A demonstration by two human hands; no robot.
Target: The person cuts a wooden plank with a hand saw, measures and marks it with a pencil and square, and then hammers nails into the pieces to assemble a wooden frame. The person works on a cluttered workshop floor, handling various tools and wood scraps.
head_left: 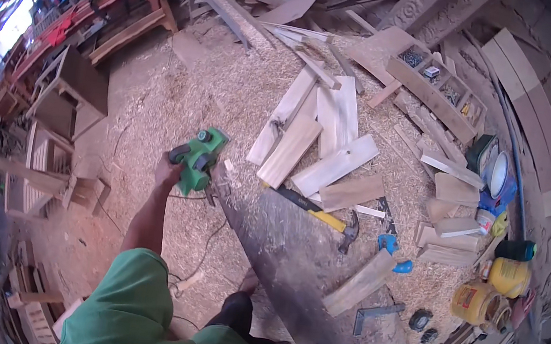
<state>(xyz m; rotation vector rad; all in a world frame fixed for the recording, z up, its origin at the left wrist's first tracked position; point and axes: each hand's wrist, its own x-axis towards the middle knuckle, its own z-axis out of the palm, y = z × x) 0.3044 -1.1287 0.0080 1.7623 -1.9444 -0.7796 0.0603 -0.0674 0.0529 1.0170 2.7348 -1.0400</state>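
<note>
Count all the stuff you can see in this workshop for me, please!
Planer: one, green, left of centre
Cord: count unclear, dark, below planer
Hammer: one, black-and-yellow handle, right of planer
Boards: many, pale, centre and right
Work surface: one, dark grey, centre to bottom
Compartment box: one, brown, upper right
Square: one, dark, lower right
Jars: two, yellow, far right
Shavings: uncountable, pale, on ground
Furniture: several, brown, left
Smaller things: too blurred to count
Sleeve: one, green, bottom
Left hand: one, bare, on planer
Right hand: out of view
</note>
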